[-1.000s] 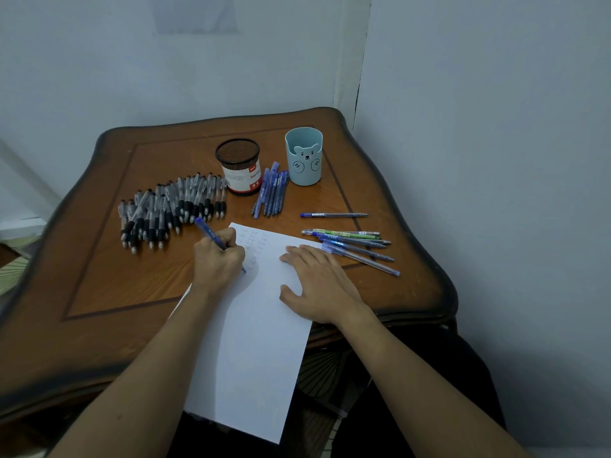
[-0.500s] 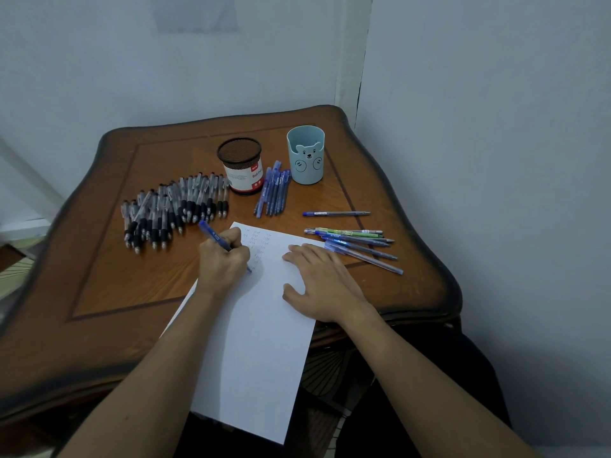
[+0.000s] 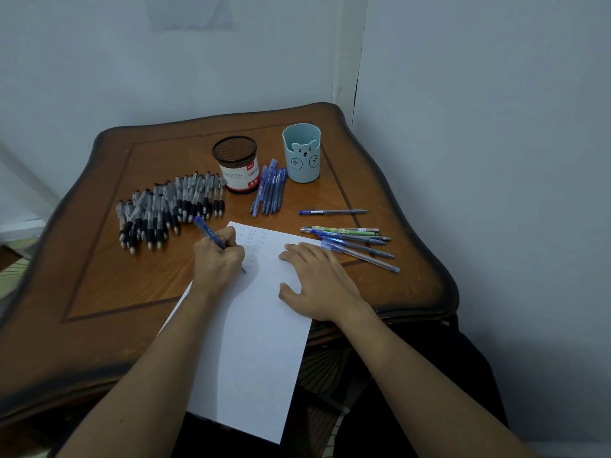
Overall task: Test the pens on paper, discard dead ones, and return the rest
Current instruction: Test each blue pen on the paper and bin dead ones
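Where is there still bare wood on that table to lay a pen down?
Widest: the near-left wood between the black-grip pens, the paper and the table edge. Also the far-left corner behind those pens. Crowded: the mesh cup across to the mixed pens.

1. The wooden table (image 3: 109, 276) is bare at its left front, before the pile of black-grip pens (image 3: 165, 209).
2. A bundle of blue pens (image 3: 269, 190) blocks the gap between the mesh pen holder (image 3: 235, 168) and the bear cup (image 3: 301, 153).
3. Right of the paper (image 3: 251, 358), a lone blue pen (image 3: 332, 212) and a fan of mixed pens (image 3: 353, 241) lie across the wood.
4. The left hand (image 3: 216, 262), gripping a blue pen (image 3: 208, 231), and the flat right hand (image 3: 322, 285) cover the paper's top.
5. Walls (image 3: 479, 127) close off the back and right.
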Motion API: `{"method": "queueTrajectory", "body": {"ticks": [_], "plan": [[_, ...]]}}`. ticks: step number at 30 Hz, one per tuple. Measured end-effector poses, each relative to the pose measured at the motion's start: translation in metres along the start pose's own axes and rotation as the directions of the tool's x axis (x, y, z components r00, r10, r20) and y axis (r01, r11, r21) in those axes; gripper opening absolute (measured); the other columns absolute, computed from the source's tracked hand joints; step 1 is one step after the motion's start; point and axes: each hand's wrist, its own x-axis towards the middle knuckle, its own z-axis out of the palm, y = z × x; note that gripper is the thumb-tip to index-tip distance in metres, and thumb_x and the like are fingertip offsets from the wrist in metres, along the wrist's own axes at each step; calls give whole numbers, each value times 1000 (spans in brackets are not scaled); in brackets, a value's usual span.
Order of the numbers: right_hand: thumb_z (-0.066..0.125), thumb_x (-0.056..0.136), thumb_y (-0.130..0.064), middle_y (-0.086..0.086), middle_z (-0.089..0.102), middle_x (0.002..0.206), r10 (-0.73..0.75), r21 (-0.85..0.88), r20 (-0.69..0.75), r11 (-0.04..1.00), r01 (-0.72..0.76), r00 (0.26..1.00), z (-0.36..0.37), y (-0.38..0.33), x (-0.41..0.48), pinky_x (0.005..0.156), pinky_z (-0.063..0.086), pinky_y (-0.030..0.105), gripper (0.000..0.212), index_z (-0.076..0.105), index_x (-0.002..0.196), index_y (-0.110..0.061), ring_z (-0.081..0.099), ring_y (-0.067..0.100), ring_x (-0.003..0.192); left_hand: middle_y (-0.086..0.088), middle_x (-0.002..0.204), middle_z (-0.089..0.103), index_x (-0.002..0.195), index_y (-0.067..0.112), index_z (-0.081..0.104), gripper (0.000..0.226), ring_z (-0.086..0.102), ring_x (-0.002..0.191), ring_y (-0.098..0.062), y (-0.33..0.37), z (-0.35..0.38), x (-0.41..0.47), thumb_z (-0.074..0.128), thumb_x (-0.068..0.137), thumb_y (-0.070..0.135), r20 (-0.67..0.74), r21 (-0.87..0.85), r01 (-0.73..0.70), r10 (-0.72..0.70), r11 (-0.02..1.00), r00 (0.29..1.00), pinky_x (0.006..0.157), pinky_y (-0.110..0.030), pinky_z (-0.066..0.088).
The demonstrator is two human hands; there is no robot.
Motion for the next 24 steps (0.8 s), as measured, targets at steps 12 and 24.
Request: {"method": "queueTrajectory", "body": {"ticks": [12,24], "plan": [[49,95,-48,-6,31,160,1,15,19,1000,-2,1000,-2,0,0,121,8,37,57,40,148,-27,21,12,148,-5,66,49,107,22,51,32,43,54,-15,11,-1,12,41,104,52,61,-45,212,-209,976,976,52,-32,38],[50,95,-48,-5,32,159,-13,10,9,1000,13,1000,-1,0,0,121,9,36,58,40,148,-26,21,12,147,-3,61,50,96,9,65,46,46,42,-11,36,20,40,35,108,42,172,109,275,-291,955,941,44,-27,40]]}}
